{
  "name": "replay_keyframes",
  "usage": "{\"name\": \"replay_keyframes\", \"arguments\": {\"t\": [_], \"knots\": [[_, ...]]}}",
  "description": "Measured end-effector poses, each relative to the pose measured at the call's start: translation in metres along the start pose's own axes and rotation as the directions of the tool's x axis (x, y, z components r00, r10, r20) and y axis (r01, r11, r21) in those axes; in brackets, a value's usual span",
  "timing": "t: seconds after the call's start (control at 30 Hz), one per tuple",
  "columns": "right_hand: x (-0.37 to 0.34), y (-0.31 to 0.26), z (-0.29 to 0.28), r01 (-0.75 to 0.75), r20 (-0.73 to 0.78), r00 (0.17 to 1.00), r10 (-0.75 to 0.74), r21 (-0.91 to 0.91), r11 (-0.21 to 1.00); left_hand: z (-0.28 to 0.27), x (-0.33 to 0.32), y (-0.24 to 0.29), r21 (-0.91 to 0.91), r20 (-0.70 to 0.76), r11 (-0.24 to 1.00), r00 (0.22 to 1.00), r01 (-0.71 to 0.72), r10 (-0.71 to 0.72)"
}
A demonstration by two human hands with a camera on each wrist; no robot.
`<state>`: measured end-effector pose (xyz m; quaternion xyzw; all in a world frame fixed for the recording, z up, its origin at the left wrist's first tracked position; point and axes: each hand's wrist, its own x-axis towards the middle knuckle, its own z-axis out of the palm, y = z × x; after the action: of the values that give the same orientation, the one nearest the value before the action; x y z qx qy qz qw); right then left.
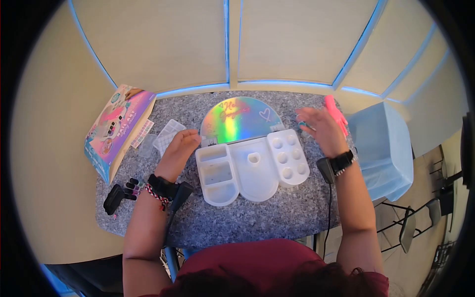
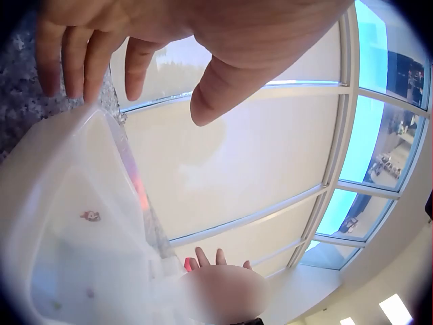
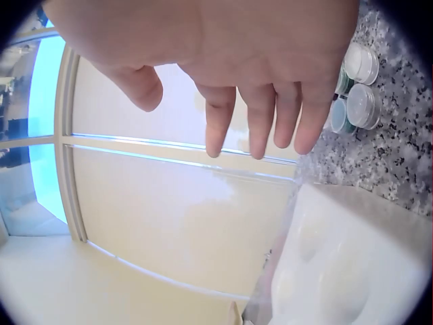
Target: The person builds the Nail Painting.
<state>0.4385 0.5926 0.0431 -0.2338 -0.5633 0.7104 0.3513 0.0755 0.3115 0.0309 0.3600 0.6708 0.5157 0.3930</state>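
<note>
Tray (image 1: 258,180), white with several wells, sits mid-frame in head view on a speckled grey desk (image 1: 257,222); iridescent panel (image 1: 237,123) with pink lettering at its far edge, upper centre; left hand (image 1: 180,148) just left of tray, fingers relaxed and extended, contact with tray unclear; right hand (image 1: 322,131) right of centre, fingers loose, slightly apart, near a pink hand-shaped form (image 1: 336,113) at upper right; round lidded jars (image 3: 364,105) upper right of right-wrist view, near the fingers; printed box (image 1: 116,128) at left, clear plastic pieces (image 1: 166,137) between it and left hand; small dark-capped bottles (image 1: 132,186) and black case (image 1: 113,199) side by side, lower left.
</note>
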Motion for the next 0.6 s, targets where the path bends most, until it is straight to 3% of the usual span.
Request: {"name": "replay_keyframes", "arguments": {"t": [0.07,0.13,0.2,0.33,0.4,0.47,0.53,0.6], "knots": [[0.013,0.003,0.001,-0.236,0.110,0.963,0.244,-0.085,0.968,0.000,0.009,-0.002,0.050,0.039,0.999,0.999,0.023,-0.025],[0.023,0.014,0.003,-0.277,0.121,0.949,0.293,-0.133,0.952,0.002,0.016,-0.003,0.096,0.056,0.994,0.997,0.049,-0.055],[0.030,0.024,0.008,-0.397,0.101,0.895,0.435,-0.268,0.878,0.005,0.018,0.004,0.072,0.041,0.993,0.995,0.093,-0.096],[0.032,0.027,0.015,-0.395,0.014,0.913,0.407,-0.207,0.895,-0.008,0.040,-0.019,-0.056,0.023,0.986,0.988,0.155,-0.154],[0.036,0.037,0.005,-0.335,-0.039,0.942,0.333,-0.059,0.940,-0.008,0.052,-0.028,-0.092,-0.030,0.982,0.985,0.167,-0.170],[0.042,0.043,0.002,-0.344,-0.051,0.938,0.343,-0.013,0.939,-0.015,0.063,-0.029,-0.059,0.098,0.980,0.978,0.190,-0.183],[0.046,0.043,-0.002,-0.345,-0.065,0.936,0.347,0.035,0.938,-0.019,0.070,-0.031,-0.039,0.084,0.971,0.969,0.238,-0.234],[0.045,0.043,-0.005,-0.377,-0.030,0.924,0.382,0.120,0.919,-0.022,0.075,-0.037,-0.124,0.212,0.977,0.967,0.173,-0.144]]}}
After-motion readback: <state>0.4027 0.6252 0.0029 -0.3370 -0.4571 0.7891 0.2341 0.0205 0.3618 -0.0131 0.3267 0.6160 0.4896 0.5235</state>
